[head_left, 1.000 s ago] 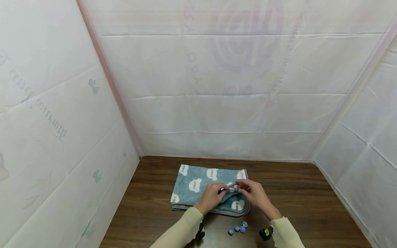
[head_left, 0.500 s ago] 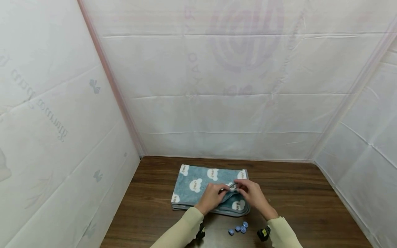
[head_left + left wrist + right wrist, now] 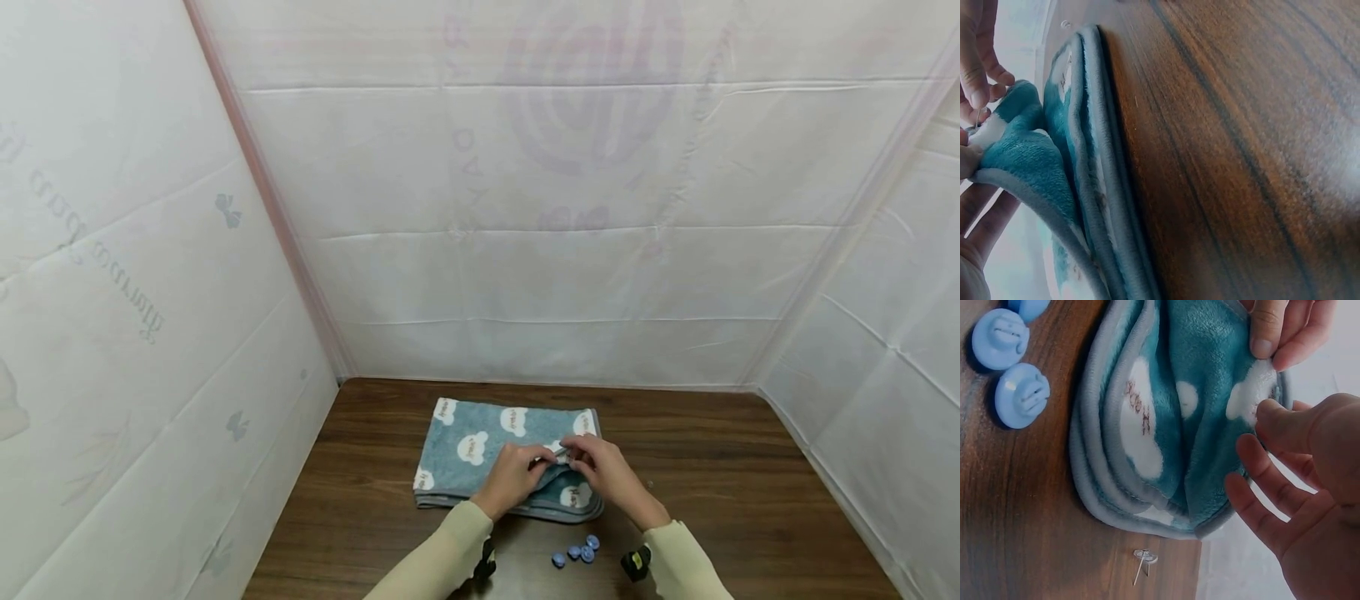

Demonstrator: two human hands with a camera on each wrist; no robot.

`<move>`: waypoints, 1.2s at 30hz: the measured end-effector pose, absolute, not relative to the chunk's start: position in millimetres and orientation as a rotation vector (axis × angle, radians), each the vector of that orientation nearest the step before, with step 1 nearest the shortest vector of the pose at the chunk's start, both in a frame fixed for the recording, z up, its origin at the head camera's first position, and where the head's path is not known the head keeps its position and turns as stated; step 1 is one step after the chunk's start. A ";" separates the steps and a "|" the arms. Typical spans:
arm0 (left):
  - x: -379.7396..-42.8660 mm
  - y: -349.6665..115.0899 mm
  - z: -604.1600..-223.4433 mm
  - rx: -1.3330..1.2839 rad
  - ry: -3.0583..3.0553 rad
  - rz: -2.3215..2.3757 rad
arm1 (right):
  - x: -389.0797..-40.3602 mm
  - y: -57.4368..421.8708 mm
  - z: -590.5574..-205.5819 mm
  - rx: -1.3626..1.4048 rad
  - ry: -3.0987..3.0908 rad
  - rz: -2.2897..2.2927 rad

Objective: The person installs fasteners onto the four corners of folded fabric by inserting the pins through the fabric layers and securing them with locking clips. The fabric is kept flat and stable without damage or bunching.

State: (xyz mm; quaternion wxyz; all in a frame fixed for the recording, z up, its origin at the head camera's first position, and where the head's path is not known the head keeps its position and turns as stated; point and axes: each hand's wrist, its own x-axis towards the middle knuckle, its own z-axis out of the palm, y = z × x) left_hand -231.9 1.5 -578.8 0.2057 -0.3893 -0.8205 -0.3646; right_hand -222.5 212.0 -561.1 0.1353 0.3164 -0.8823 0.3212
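A folded teal blanket [image 3: 465, 479] with white bear-head patches and grey edging lies on the table. My left hand [image 3: 513, 477] pinches its raised top layer near the front right corner, thumb on the near face, other fingers behind. Close beside it, my right hand [image 3: 609, 473] pinches the same lifted fold at a white patch [image 3: 1257, 384], its other fingers spread. A thin metal pin [image 3: 978, 119] shows under a right fingertip, against the cloth. Both hands partly cover the fold in the head view.
Several round blue clip caps [image 3: 587, 554] with slotted faces lie in front of the blanket. A clear-headed piece with two metal prongs [image 3: 1145, 556] lies right of it. White sheets [image 3: 480, 275] enclose the wooden table [image 3: 360, 450] behind and at both sides.
My right hand has shifted slightly left toward my left hand, its fingertips drawing in on the fold. The left hand keeps its hold in place, and the caps have not moved.
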 end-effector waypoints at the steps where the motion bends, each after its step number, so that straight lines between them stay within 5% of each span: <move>1: -232.0 1.4 -578.4 -1.083 -2.289 -1.013 | -222.5 211.7 -560.5 0.914 -2.553 0.939; 36: -228.0 3.0 -578.3 -1.102 -2.296 -1.038 | -219.4 206.4 -558.8 0.761 -2.557 0.955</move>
